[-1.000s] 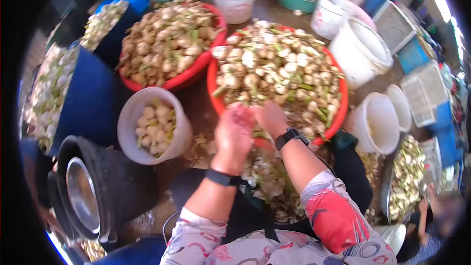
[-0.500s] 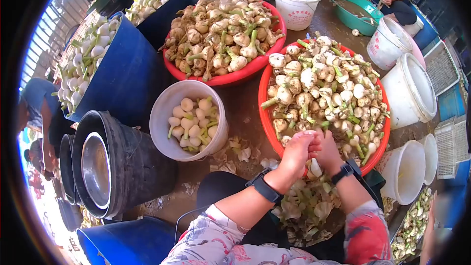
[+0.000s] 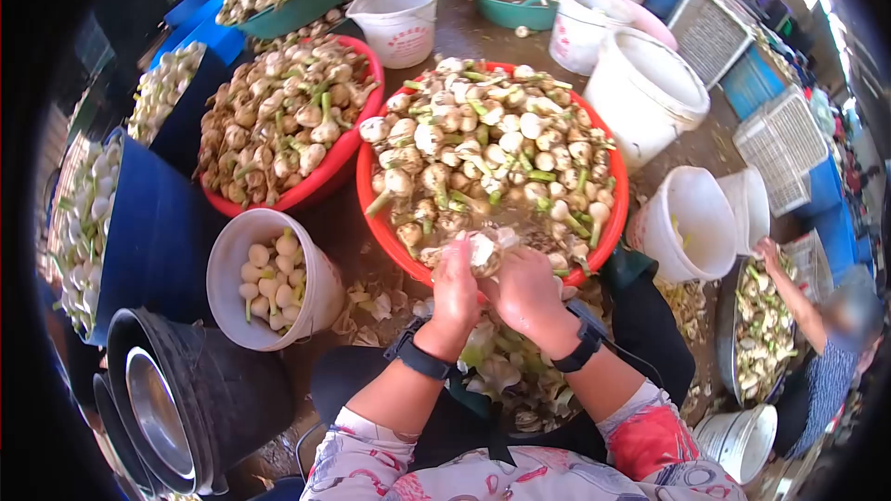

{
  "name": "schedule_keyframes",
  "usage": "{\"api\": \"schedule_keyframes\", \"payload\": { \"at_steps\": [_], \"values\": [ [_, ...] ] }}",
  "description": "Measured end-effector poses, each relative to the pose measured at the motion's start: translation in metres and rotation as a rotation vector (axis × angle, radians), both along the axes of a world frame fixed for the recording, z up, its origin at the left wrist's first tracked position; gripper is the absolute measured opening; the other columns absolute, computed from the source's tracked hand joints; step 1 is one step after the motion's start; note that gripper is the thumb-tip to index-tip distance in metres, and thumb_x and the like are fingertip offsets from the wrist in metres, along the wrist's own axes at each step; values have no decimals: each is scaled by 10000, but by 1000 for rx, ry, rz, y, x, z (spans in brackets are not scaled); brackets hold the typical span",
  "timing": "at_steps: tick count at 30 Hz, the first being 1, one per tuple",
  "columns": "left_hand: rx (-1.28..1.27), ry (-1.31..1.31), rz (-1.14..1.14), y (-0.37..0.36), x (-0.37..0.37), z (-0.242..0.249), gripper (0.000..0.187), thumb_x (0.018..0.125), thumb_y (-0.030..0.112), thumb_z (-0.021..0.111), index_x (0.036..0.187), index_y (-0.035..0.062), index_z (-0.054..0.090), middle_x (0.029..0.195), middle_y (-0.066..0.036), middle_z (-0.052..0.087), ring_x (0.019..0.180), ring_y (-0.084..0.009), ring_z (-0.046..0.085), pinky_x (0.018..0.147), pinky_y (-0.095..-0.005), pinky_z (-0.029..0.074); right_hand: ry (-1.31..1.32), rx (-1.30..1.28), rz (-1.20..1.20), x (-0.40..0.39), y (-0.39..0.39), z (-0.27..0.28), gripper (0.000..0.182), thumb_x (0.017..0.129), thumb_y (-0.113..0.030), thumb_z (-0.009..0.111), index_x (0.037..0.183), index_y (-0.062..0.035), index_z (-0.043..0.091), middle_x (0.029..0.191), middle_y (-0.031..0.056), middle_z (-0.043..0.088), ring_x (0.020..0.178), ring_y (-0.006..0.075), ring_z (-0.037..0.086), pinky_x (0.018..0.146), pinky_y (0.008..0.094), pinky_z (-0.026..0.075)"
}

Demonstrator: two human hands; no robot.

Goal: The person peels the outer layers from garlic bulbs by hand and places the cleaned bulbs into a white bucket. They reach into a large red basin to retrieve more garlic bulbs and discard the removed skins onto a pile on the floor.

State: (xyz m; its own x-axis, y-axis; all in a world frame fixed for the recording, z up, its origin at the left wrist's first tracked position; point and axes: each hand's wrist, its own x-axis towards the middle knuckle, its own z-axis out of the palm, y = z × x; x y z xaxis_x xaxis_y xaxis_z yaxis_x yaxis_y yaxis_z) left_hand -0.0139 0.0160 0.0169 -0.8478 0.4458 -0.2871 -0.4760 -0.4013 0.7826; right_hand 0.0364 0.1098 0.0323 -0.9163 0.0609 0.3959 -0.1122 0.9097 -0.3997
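Both hands meet over the near rim of a red tub (image 3: 620, 187) heaped with unpeeled garlic bulbs (image 3: 501, 134) in muddy water. Between my fingers is a garlic bulb (image 3: 484, 253) with pale, loose skin about it. My left hand (image 3: 455, 286) closes on it from the left. From the right, my right hand (image 3: 527, 289) is closed against the same bulb, its fingertips partly hidden. Below my wrists lies a pile of stripped garlic skins (image 3: 515, 376). To the left, a white bucket (image 3: 320, 301) contains clean, peeled garlic bulbs (image 3: 272, 278).
A second red tub (image 3: 369, 93) of garlic stands at back left, beside blue bins (image 3: 153, 232). Black buckets (image 3: 218, 380) are at front left. White buckets (image 3: 691, 227) line the right. A co-worker (image 3: 826, 353) reaches towards garlic at far right; another person's hands show at the top.
My view has swung to the right, so the tubs appear further left. A garlic bulb now shows between my hands, which were close together over the tub's rim before.
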Motion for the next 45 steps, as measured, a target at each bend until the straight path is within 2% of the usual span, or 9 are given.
{"api": "schedule_keyframes", "payload": {
  "at_steps": [5,11,15,19,23,29,37,39,45],
  "values": [
    [-245,565,45,-14,8,7,323,901,246,337,999,3,526,937,-74,533,857,-147,487,782,-270,383,-283,-495,-117,34,9,24,233,825,-239,489,760,-20,533,628,135,546,608,288,548,542,362,411],
    [-183,535,53,-16,23,23,278,885,207,362,980,20,545,893,-54,531,807,-120,473,740,-248,383,-222,-743,-15,46,11,35,261,870,-218,420,734,-15,512,607,141,529,575,312,513,535,361,384],
    [-169,598,-185,-22,19,22,247,848,195,422,950,13,553,799,-37,541,732,-110,492,673,-239,399,-345,-653,133,54,27,32,327,897,-269,397,701,-26,496,581,4,468,500,97,419,483,245,353],
    [-171,516,-486,-25,14,19,260,818,215,445,898,-2,566,760,-24,546,668,-101,496,619,-230,406,-875,-1145,196,61,34,38,313,891,-228,402,664,-27,482,536,-6,432,457,95,384,444,237,324],
    [-88,523,-525,-19,13,13,279,797,240,457,887,3,573,766,-63,561,678,-130,520,628,-253,420,-453,-645,489,63,36,5,211,800,-126,419,614,-30,447,560,60,484,472,183,465,455,289,366],
    [519,-233,-263,-16,-7,10,400,787,369,450,869,6,595,1030,-119,564,1055,-241,468,864,-393,375,-993,-31,-20,60,27,-25,330,812,-319,444,768,-18,570,725,150,591,658,292,576,559,377,438],
    [473,-100,-726,-18,-9,-18,664,835,573,277,1149,12,445,1048,-112,549,937,-261,532,772,-365,449,-407,-1313,288,35,22,-13,246,848,-228,488,832,12,538,682,100,561,618,204,561,579,336,440],
    [-14,260,-319,-17,5,-25,671,785,590,421,1140,20,424,1017,-96,529,861,-191,538,684,-317,458,-135,-408,22,41,28,-5,168,793,-202,513,822,-38,536,659,150,560,589,317,561,542,396,435],
    [-564,1082,-479,-17,20,15,468,698,243,644,1034,-20,454,845,-73,508,747,-144,467,702,-274,401,-214,-337,-156,69,17,-3,95,671,-138,544,658,-47,567,610,145,563,587,322,565,523,416,423]
  ]
}}
